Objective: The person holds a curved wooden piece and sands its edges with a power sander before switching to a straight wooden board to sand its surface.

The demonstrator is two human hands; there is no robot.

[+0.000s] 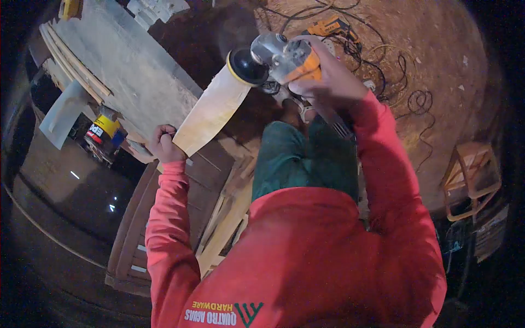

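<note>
My left hand (pixel 165 144) is closed around the near end of a pale, curved wooden board (pixel 212 113). The board slants up and away from me, beside the edge of the workbench. My right hand (pixel 334 75) grips an orange and grey angle grinder (pixel 290 59), slightly blurred. A round black backing pad (pixel 246 66) with a yellowish rim is fitted to the grinder. The pad meets the far end of the board, and its working face is mostly hidden from me. My right fingers are partly hidden behind the grinder body.
Thin wooden strips (pixel 71 59) lie on the grey workbench (pixel 147 68), near a yellow and red can (pixel 104 130). Another orange power tool (pixel 331 27) and tangled cables (pixel 421 104) lie on the dusty floor. A wooden frame (pixel 471 175) stands at right; brown panels (pixel 199 174) are below the board.
</note>
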